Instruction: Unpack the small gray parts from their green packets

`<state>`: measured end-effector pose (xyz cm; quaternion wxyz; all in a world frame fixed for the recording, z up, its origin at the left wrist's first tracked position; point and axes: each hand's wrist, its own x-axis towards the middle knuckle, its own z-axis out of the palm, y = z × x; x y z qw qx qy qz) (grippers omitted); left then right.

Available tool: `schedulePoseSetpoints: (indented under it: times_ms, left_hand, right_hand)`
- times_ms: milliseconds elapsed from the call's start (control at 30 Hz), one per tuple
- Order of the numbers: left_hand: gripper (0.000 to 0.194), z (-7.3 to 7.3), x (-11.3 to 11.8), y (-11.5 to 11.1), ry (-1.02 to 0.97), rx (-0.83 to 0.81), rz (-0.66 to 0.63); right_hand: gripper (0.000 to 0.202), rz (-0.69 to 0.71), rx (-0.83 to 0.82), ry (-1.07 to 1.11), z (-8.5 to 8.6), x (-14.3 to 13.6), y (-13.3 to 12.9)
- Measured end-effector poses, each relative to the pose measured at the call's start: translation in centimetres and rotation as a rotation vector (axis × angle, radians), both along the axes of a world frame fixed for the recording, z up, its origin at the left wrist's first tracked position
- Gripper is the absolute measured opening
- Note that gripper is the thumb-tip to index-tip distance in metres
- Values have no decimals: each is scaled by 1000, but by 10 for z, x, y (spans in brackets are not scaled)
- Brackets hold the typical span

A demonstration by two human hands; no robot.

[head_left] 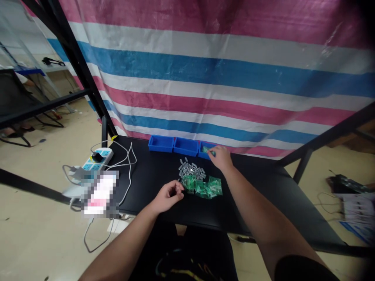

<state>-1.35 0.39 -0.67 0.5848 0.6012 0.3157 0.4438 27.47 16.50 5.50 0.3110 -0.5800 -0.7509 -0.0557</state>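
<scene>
Both hands worked the black table [263, 195]: right hand [221, 158] reached to the rightmost blue bin [205, 150], fingers pinching a green piece; left hand [168, 195] curled loosely beside green boards [205, 187] & grey parts [190, 169]. No legible writing anywhere.

power strip [98, 159] with white cables [126, 164] | striped tarp [222, 78] | black frame [73, 58]

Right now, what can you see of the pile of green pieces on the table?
The pile of green pieces lies loose on the black table, small translucent-looking green bits heaped flat. Grey parts sit just behind it. The left hand rests at its left edge, fingers curled; whether it touches is unclear. The right hand is apart, at a blue bin.
</scene>
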Motion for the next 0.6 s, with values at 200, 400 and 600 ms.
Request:
schedulePoseSetpoints:
  times_ms: [200,400,600]
  left_hand:
    - [29,3,0,-2,20,19,1]
    - [27,5,0,-2,44,29,5]
    - [27,2,0,-2,51,44,14]
  right_hand:
    - [22,455,-282,-19,-6,-34,-53]
    - [50,632,-435,-83,-5,-60,-90]
    - [35,603,-449,-43,-12,-64,-84]
